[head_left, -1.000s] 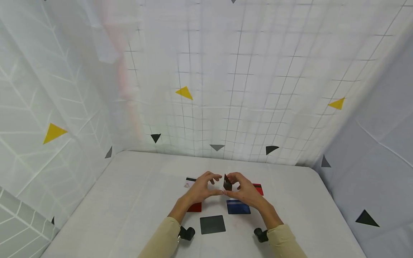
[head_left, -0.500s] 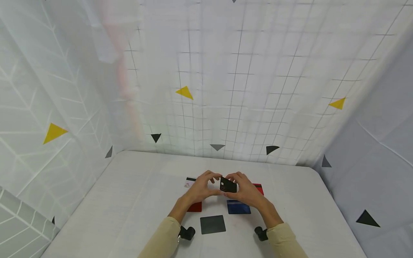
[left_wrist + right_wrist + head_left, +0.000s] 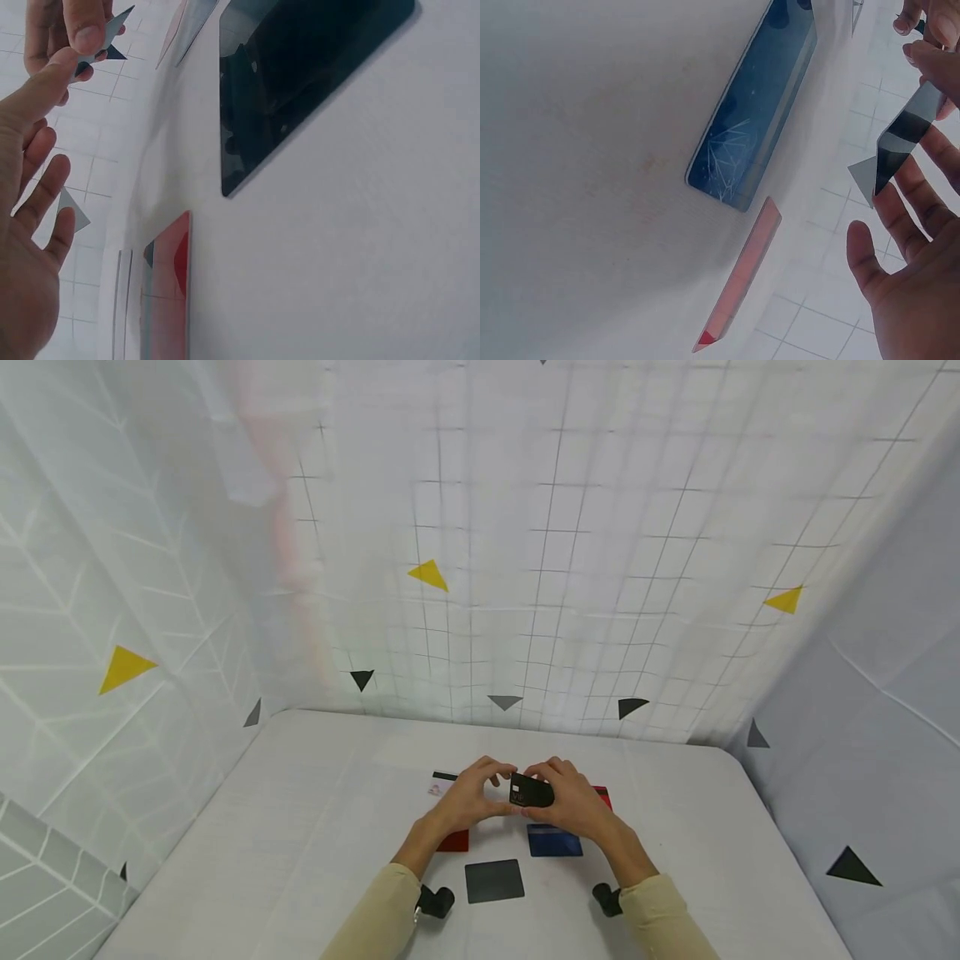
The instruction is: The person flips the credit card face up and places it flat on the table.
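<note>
The right hand (image 3: 572, 800) is gripping the black card (image 3: 527, 789), raised over the bench (image 3: 337, 860). The left hand (image 3: 471, 795) is curving toward the black card's 9 o'clock edge; whether it is also gripping, I cannot tell. From there, a blue card (image 3: 555, 843) is lying toward 5 o'clock, a grey card (image 3: 495, 882) toward 7 o'clock.

A white table (image 3: 315, 785) with rounded far corners, enclosed by white sheets. The back sheet (image 3: 510, 577) bears thin dark grid lines; the left sheet (image 3: 67, 585), pale branching lines; the right sheet (image 3: 885, 652), long creases. Yellow triangles (image 3: 126, 669) and dark triangles (image 3: 852, 867) are scattered across them. Light is soft; a pinkish streak (image 3: 283, 535) tints the back left.
</note>
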Tool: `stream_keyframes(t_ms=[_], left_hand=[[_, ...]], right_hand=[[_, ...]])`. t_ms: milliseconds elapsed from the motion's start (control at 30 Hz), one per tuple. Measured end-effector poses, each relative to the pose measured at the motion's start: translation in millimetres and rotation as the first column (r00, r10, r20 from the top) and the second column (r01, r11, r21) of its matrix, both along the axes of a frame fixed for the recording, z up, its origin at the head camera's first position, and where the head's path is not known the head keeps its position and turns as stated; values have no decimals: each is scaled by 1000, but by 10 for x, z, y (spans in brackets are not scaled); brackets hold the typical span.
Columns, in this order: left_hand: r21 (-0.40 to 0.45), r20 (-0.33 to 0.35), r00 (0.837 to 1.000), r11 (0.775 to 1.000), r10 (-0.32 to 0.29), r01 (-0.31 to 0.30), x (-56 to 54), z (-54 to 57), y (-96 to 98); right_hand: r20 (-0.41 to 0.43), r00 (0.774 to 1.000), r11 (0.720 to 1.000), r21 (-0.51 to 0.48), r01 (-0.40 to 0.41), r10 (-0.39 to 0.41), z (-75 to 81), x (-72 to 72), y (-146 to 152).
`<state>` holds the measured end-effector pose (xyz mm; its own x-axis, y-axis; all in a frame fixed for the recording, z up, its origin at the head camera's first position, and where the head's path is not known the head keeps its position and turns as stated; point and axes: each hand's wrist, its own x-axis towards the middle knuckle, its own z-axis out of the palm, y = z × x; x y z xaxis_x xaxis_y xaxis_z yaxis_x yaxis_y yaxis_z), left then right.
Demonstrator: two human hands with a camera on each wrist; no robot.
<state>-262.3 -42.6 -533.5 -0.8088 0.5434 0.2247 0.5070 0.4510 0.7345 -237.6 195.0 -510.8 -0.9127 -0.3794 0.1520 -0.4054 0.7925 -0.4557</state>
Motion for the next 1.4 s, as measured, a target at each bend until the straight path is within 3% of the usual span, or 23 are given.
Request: stream_keyframes(t_ms=[300,667,967,1233,1400], left_hand=[[-19,-33,999,1000,0,-1,-33,-19,11],[-107,-63,997,993,50,-56,-63,-25,8],[-231,-135,983,961,121,-151,-71,-19,2],[-253,-154,977,950,148,-184,-59,12,-16],[-307,-148,975,929,167,-206,-83,-7,7]], right_hand=[[25,1000,999,32,8,-9,41,-7,-10],[30,999,999,48,19,-20,18,-57,40],[57,996,997,46,63,-66,-53,-118,109],[104,992,997,21,68,-70,-94,-185,168],[147,988,998,-17,58,-55,-130,-243,174]])
